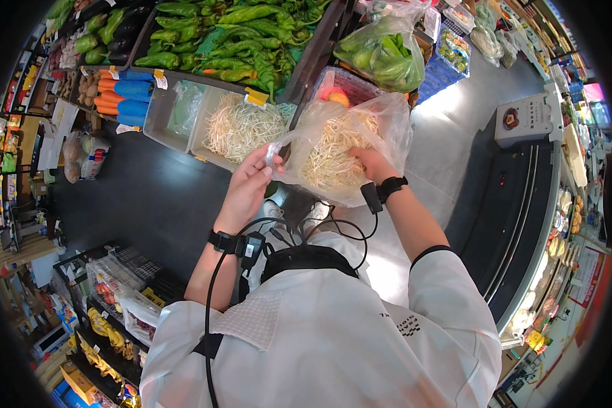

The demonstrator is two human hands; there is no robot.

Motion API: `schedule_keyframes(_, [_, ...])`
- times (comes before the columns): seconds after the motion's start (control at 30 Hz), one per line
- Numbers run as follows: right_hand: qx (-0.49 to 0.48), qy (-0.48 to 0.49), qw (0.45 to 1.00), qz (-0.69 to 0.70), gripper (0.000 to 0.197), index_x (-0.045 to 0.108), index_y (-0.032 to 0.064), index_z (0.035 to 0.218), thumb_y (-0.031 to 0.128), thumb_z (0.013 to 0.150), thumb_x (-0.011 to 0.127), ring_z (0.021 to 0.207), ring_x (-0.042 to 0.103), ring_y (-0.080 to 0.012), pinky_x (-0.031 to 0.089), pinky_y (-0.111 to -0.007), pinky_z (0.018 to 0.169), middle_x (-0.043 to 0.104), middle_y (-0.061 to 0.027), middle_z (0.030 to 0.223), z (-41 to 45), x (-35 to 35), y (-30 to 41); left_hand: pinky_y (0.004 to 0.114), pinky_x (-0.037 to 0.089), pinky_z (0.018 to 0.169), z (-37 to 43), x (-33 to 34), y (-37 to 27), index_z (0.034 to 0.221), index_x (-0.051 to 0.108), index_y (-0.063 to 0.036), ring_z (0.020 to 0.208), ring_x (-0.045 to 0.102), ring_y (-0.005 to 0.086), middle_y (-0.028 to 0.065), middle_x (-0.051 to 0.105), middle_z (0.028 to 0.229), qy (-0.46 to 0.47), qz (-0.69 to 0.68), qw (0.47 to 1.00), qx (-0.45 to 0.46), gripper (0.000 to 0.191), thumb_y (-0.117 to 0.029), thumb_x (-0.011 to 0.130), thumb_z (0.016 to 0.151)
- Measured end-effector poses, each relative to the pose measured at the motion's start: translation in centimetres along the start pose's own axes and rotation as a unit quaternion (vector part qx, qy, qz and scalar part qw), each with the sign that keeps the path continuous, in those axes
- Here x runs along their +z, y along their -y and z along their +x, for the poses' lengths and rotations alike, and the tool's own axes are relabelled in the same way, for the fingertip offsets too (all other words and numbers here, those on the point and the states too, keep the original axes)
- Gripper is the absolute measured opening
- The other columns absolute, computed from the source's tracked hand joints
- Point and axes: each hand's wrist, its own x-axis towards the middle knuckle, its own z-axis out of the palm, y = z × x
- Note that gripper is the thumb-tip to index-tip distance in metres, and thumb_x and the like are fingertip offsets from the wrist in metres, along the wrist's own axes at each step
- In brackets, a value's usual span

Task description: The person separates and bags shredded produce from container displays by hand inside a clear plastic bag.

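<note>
My left hand (247, 186) pinches the gathered edge of a clear plastic bag (395, 120) between thumb and fingers. Inside the bag lies a big heap of bean sprouts (331, 153). From the right, my right hand (375, 164) reaches into the bag, its fingers against the sprouts; the fingertips are partly hidden, so their grip is unclear. Just left of the bag, more loose bean sprouts (245, 127) fill a pale plastic bin (196, 122). A red and yellow round item (336, 97) shows behind the bag.
Green peppers (250, 41) fill a dark crate beyond the bin. Carrots (111, 97), partly in blue wrapping, lie to the left. A bag of green vegetables (387, 56) sits behind. A black display case (505, 204) stands at right. Black cables (336, 222) loop between my wrists.
</note>
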Motion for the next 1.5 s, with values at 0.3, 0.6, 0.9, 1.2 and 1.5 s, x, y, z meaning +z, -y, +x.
schedule_keyframes(0.3, [-0.051, -0.085, 0.991, -0.091, 0.039, 0.052, -0.0039, 0.117, 0.004, 0.080, 0.063, 0.082, 0.065, -0.0279, 0.057, -0.041, 0.071, 0.063, -0.0141, 0.098, 0.8, -2.6, 2.0, 0.030, 0.045, 0.087, 1.3, -5.5, 1.3, 0.134, 0.045, -0.0034, 0.097, 0.054, 0.0154, 0.0058, 0.054, 0.115, -0.088, -0.077, 0.993, 0.027, 0.042, -0.006, 0.053, 0.093])
schedule_keyframes(0.6, [-0.080, -0.075, 0.993, 0.035, 0.045, 0.050, -0.0068, 0.120, 0.003, 0.079, 0.063, 0.087, 0.065, -0.0279, 0.057, -0.039, 0.072, 0.062, -0.0161, 0.104, -2.8, 3.7, 0.6, 0.026, 0.047, 0.081, 4.0, -13.1, 4.1, 0.131, 0.048, -0.0009, 0.095, 0.057, 0.0143, 0.0065, 0.054, 0.122, -0.096, -0.091, 0.990, -0.057, 0.040, 0.000, 0.051, 0.092])
schedule_keyframes(0.9, [-0.117, -0.090, 0.987, -0.057, 0.043, 0.053, -0.0092, 0.111, 0.005, 0.074, 0.069, 0.073, 0.063, -0.0228, 0.051, -0.033, 0.056, 0.063, -0.0137, 0.092, -2.3, 14.6, 1.1, 0.030, 0.049, 0.083, 6.5, -20.4, 8.7, 0.131, 0.046, 0.0005, 0.091, 0.060, 0.0195, 0.0076, 0.055, 0.112, -0.100, -0.099, 0.974, -0.180, 0.047, 0.003, 0.058, 0.086])
schedule_keyframes(1.2, [-0.025, -0.012, 0.992, -0.120, 0.070, 0.034, -0.0001, 0.132, 0.031, 0.082, 0.071, 0.096, 0.053, -0.0238, 0.046, -0.041, 0.061, 0.053, -0.0136, 0.111, 5.5, 28.7, 0.6, 0.030, 0.047, 0.091, 3.7, -23.1, 8.0, 0.126, 0.050, 0.0020, 0.099, 0.057, 0.0180, 0.0090, 0.057, 0.115, 0.013, -0.126, 0.943, -0.306, 0.036, 0.001, 0.055, 0.090])
schedule_keyframes(1.5, [-0.074, 0.028, 0.984, -0.157, 0.065, 0.026, 0.0083, 0.147, 0.045, 0.097, 0.047, 0.128, 0.040, -0.0277, 0.038, -0.049, 0.098, 0.041, -0.0105, 0.142, 7.6, 28.6, 0.5, 0.028, 0.048, 0.088, 4.1, -24.5, 5.0, 0.120, 0.056, 0.0011, 0.099, 0.058, 0.0154, 0.0065, 0.060, 0.110, 0.076, -0.136, 0.943, -0.294, 0.029, -0.005, 0.056, 0.092])
